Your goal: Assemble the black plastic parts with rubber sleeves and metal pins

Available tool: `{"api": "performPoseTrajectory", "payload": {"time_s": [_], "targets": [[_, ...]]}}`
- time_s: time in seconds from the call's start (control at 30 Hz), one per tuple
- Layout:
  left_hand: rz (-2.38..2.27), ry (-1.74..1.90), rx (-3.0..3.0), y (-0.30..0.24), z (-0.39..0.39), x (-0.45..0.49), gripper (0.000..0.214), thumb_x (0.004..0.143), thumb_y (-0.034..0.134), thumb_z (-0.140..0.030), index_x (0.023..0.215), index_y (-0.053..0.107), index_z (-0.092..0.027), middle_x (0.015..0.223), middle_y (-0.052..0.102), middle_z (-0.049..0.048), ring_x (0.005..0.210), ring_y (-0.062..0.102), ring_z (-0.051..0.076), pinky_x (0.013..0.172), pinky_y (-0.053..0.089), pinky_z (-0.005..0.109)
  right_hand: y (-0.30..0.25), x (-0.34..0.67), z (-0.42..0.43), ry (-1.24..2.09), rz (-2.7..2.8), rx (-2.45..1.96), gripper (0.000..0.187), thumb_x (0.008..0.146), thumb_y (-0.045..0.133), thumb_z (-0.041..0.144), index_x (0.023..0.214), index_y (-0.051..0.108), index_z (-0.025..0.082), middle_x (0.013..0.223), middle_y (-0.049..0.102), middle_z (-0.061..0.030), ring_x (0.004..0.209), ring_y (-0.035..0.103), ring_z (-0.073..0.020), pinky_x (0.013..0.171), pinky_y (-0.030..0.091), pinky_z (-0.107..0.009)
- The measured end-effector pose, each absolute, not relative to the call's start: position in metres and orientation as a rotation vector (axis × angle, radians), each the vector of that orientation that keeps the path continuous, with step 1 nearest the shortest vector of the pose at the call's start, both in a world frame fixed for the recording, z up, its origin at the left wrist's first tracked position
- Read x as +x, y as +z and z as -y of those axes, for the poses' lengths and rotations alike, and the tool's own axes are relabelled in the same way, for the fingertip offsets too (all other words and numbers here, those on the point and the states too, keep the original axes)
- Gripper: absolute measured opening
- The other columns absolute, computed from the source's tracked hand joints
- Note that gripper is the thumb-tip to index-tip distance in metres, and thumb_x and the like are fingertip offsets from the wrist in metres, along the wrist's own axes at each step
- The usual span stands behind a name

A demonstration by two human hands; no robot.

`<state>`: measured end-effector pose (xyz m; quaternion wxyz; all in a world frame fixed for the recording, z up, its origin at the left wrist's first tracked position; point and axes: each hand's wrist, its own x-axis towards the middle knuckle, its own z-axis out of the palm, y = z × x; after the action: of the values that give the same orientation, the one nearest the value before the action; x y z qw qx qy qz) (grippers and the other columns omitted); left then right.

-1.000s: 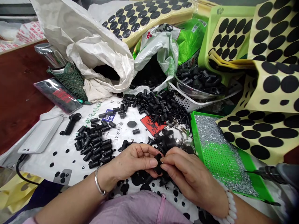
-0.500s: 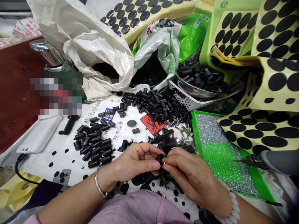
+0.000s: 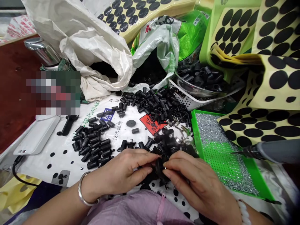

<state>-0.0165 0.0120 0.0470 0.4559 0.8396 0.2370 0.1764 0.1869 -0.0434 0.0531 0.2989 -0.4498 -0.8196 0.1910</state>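
Note:
My left hand (image 3: 124, 170) has its thumb and fingers stretched out and apart, the fingertips close to a dark black plastic part (image 3: 159, 167). My right hand (image 3: 194, 181) is closed in a pinch at the right side of that part, with a small shiny metal piece (image 3: 164, 168) showing by the fingertips. The exact shape of the part is hard to make out against the dark pile behind it. Just beyond my hands lies a heap of black plastic fittings (image 3: 167, 140). Short ribbed black plugs (image 3: 96, 147) are piled to the left of it.
A green tray (image 3: 264, 187) of small silvery pieces sits on the right, with a grey power driver (image 3: 274, 151) whose bit points over it. Black tubular caps (image 3: 150, 101) spill from open sacks (image 3: 112, 59). Sheets of black round stickers (image 3: 262, 125) stand at the right.
My left thumb and fingers have spread apart from their pinch on the black part. Both hands are slightly lower, and the view has shifted a little.

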Motion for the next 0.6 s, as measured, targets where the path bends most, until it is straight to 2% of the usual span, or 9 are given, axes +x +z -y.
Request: {"api": "performPoseTrajectory", "payload": {"time_s": [0.13, 0.3, 0.37, 0.47, 0.6], "targets": [[-0.631, 0.501, 2.318, 0.041, -0.01, -0.015, 0.026, 0.089, 0.04, -0.014, 0.111, 0.053, -0.011, 0.081, 0.06, 0.007, 0.07, 0.055, 0.014, 0.064, 0.044, 0.023, 0.053, 0.182, 0.042, 0.478, 2.174, -1.182, 0.01, 0.085, 0.046, 0.014, 0.087, 0.056, 0.016, 0.074, 0.058, -0.002, 0.065, 0.055, -0.0103, 0.054, 0.041, -0.023], [-0.636, 0.536, 2.395, 0.034, -0.007, -0.013, 0.02, 0.09, 0.037, -0.015, 0.091, 0.056, -0.012, 0.068, 0.053, 0.0032, 0.061, 0.048, 0.012, 0.055, 0.038, 0.021, 0.055, 0.183, 0.041, 0.38, 2.215, -1.168, 0.011, 0.085, 0.045, 0.017, 0.09, 0.056, 0.016, 0.079, 0.06, -0.0033, 0.068, 0.056, -0.0109, 0.057, 0.044, -0.023], [-0.64, 0.55, 2.382, 0.034, -0.007, -0.013, 0.019, 0.09, 0.036, -0.014, 0.085, 0.055, -0.013, 0.066, 0.051, 0.0019, 0.058, 0.046, 0.011, 0.054, 0.036, 0.021, 0.057, 0.185, 0.041, 0.329, 2.221, -1.157, 0.017, 0.085, 0.048, 0.025, 0.097, 0.054, 0.015, 0.091, 0.06, -0.0068, 0.077, 0.058, -0.0127, 0.063, 0.047, -0.024], [-0.639, 0.602, 2.38, 0.035, -0.006, -0.012, 0.019, 0.089, 0.036, -0.013, 0.081, 0.053, -0.013, 0.063, 0.048, 0.0009, 0.056, 0.043, 0.011, 0.052, 0.035, 0.021, 0.058, 0.187, 0.04, 0.282, 2.287, -1.152, 0.04, 0.083, 0.051, 0.037, 0.115, 0.047, 0.013, 0.107, 0.056, -0.0114, 0.091, 0.057, -0.0164, 0.071, 0.049, -0.028], [-0.628, 0.664, 2.391, 0.032, -0.004, -0.012, 0.017, 0.089, 0.037, -0.012, 0.085, 0.054, -0.013, 0.063, 0.05, 0.0014, 0.056, 0.046, 0.011, 0.053, 0.037, 0.021, 0.057, 0.187, 0.037, 0.352, 2.354, -1.128, 0.037, 0.084, 0.05, 0.03, 0.118, 0.045, 0.015, 0.103, 0.057, -0.009, 0.088, 0.058, -0.0148, 0.067, 0.049, -0.026]]}}
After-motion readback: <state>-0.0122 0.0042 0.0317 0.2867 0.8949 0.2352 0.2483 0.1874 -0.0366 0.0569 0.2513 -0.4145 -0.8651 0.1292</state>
